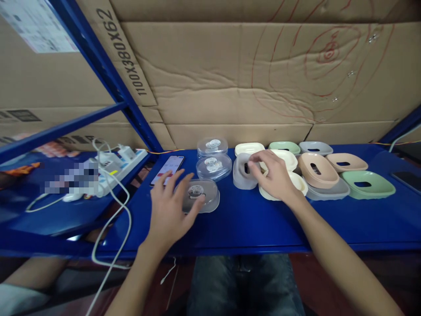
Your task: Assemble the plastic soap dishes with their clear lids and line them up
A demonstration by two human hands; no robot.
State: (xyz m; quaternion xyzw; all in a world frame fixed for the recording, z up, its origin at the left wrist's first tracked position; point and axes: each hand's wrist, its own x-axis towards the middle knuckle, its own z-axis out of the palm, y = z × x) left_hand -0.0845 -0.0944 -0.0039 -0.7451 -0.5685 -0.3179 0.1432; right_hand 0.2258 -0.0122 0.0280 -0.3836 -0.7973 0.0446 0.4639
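My left hand (171, 204) is spread, its fingers over the left part of a clear oval plastic case (210, 197) with a round label, lying on the blue table. Whether the fingertips touch the case I cannot tell. My right hand (274, 173) grips the right side of a grey oval dish (241, 175) with a slot in its base; the dish is tilted. Under and behind that hand are cream dishes (300, 182), partly hidden by it.
Two clear lids (213, 166) with labels sit at the back. Peach dishes (318, 171), green dishes (370, 186) and grey ones cluster on the right. A phone (167, 169) lies left, near a power strip (126, 164) with a white cable (128, 215). Another person's hand (52, 149) is at far left.
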